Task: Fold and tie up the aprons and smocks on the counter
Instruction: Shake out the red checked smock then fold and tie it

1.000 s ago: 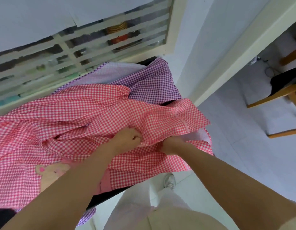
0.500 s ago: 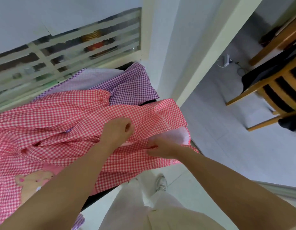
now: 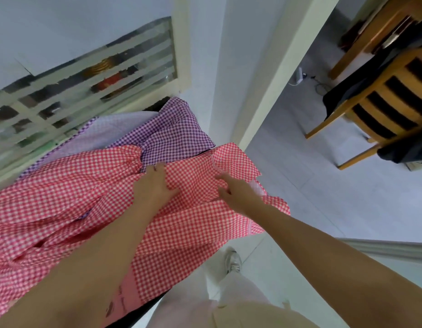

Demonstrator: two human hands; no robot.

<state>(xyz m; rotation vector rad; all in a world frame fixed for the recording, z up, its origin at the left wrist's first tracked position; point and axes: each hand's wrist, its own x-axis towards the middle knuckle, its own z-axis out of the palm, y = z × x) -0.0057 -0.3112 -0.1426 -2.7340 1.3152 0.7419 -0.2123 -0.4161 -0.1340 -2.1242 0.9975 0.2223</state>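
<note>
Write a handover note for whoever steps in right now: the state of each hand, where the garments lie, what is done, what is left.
Left hand: fingers straight, pressing flat on the red-and-white checked cloth smock.
Right hand: on the same smock near its right edge, forefinger stretched out; whether it pinches cloth cannot be told.
Purple-and-white checked cloth smock: behind, partly under the red one; both on the dark-edged counter.
Done: neither is folded or tied.
Left: fold and tie both.

Bench, dark-edged, mostly covered: red-and-white gingham smock spread across, overhanging the near edge; purple gingham garment at the far end, partly beneath it.
</note>
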